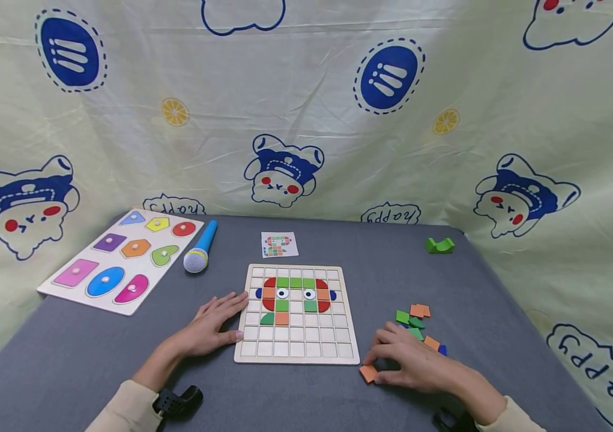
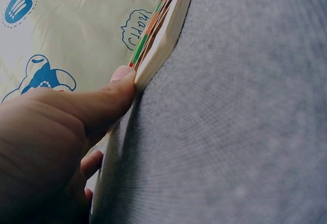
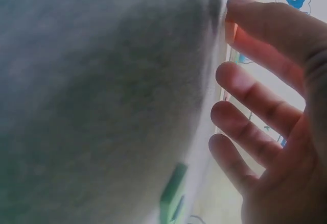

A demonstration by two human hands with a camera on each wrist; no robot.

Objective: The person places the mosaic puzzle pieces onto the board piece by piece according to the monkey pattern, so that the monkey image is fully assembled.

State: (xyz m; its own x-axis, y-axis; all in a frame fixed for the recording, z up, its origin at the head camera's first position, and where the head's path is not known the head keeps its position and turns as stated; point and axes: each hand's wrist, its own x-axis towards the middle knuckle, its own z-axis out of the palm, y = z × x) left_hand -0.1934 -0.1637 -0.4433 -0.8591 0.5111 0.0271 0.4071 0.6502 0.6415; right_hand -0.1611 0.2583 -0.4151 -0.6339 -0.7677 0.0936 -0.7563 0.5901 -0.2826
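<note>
Pinching orange tile [image 1: 368, 374], likely light, stiff, slightly slippery, hardly fragile, best held by opposite edges, at fingertips of right hand [image 1: 410, 360], with board [image 1: 296, 362] just to its left and loose tiles [image 1: 419, 311] just beyond, while touching board's edge with relaxed left hand [image 1: 210, 327].

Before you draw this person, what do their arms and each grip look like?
The left sleeve and right sleeve are cream. A black device sits beside the left sleeve's end; a dark device shows partly beside the right one's. The left grip and right grip are ungloved.
</note>
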